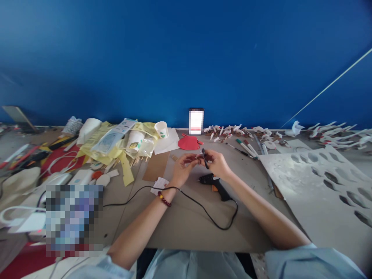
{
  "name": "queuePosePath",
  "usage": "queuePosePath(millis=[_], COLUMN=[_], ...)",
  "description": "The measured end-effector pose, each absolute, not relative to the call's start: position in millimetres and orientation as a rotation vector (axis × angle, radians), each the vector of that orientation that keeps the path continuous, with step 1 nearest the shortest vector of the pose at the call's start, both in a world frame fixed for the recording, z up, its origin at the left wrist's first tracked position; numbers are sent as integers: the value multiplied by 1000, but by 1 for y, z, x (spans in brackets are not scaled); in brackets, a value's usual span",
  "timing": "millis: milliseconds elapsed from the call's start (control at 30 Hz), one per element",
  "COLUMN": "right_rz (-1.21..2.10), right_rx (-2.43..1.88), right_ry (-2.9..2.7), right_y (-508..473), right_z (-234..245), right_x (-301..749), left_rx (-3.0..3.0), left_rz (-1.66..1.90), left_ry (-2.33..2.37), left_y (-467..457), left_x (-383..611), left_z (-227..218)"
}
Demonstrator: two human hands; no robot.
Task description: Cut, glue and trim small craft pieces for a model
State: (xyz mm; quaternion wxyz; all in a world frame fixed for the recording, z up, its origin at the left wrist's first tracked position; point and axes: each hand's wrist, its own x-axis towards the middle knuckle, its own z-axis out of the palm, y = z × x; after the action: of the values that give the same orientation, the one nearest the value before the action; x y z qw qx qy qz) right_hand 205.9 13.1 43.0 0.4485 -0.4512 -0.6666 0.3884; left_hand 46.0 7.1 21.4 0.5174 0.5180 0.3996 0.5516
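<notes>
Both hands meet above the middle of the table. My right hand (216, 163) is closed on a pair of small dark-handled scissors (205, 159). Just left of it, the fingers of my left hand (183, 167) are pinched together near the scissors; what they hold is too small to make out. Below my right hand a black glue gun (216, 186) lies on the table, its cord looping left beneath my left wrist. Beyond the hands lies a red rounded piece (188, 143).
A phone (196, 121) leans on the blue wall. White bird-like pieces (232, 129) line the back right. A sheet with leaf-shaped holes (308, 182) covers the right side. Pens (245, 147), a paper cup (161, 130) and yellow packaging (100, 145) lie around.
</notes>
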Motion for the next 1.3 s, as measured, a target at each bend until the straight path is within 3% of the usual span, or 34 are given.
queuePosePath(millis=[433, 667, 1300], right_rz=[1319, 1160, 1303], right_rx=[-856, -1032, -1209], right_ry=[-1559, -1601, -1455], right_y=[12, 10, 5], right_z=[42, 48, 58], right_x=[208, 207, 200], left_rx=[1257, 1218, 1126], left_rz=[1449, 1439, 1347], left_ry=[977, 986, 1081], left_y=[10, 9, 6], left_x=[41, 43, 45], left_z=[24, 25, 23])
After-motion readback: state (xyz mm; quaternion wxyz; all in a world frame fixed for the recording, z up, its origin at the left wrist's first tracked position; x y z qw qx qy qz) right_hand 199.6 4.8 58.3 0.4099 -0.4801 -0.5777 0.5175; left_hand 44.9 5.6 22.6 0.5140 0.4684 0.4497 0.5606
